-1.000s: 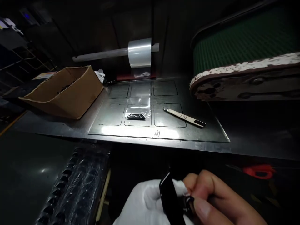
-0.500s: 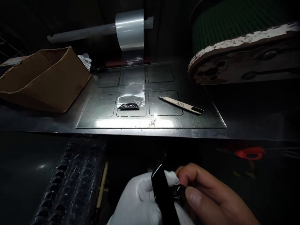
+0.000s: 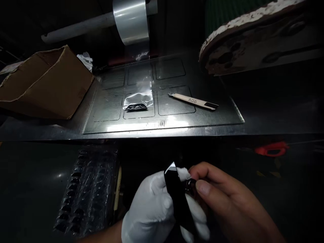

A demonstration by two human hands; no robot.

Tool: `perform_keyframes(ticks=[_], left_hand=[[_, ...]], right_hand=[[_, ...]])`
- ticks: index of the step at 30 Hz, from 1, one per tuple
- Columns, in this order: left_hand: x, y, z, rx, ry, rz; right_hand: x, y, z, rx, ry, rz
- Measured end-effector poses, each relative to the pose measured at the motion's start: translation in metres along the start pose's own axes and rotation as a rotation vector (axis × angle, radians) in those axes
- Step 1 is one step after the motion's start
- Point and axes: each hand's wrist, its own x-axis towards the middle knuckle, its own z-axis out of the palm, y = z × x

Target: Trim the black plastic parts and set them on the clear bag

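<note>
My left hand, in a white glove, is closed around a long glossy black piece with a slanted, shiny upper end. The piece stands tilted, its lower end dark and hard to make out. My right hand is bare. Its thumb and forefinger pinch a small dark, shiny rounded thing close against the piece's right side; whether the two are joined I cannot tell. Beyond the hands, a similar black piece lies under clear film on a glass plate.
A craft knife marked A06 lies on the plate. Behind hangs a film roll on a bar. A cardboard box stands left, a plastic tray of black pieces below, red-handled scissors at right, a green-topped machine above.
The view has shifted, so the bench sits higher in the picture. The black piece has turned slightly in my left hand, its top face catching more light. Both hands keep their hold.
</note>
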Motion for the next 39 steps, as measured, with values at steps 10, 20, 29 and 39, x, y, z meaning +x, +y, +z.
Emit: perform_keyframes(ticks=[10, 20, 29, 39], left_hand=[[-0.004, -0.003, -0.009, 0.033, -0.053, 0.144], [-0.003, -0.002, -0.017, 0.072, -0.164, 0.146], [-0.002, 0.0, -0.018, 0.05, -0.218, 0.119], [-0.002, 0.0, -0.02, 0.055, -0.233, 0.153]], right_hand=[[0.012, 0.005, -0.004, -0.166, -0.033, -0.243], [-0.003, -0.001, 0.01, 0.03, -0.095, -0.074], [-0.004, -0.001, 0.011, 0.025, -0.09, -0.048], [0.0, 0.001, 0.008, -0.061, -0.114, -0.109]])
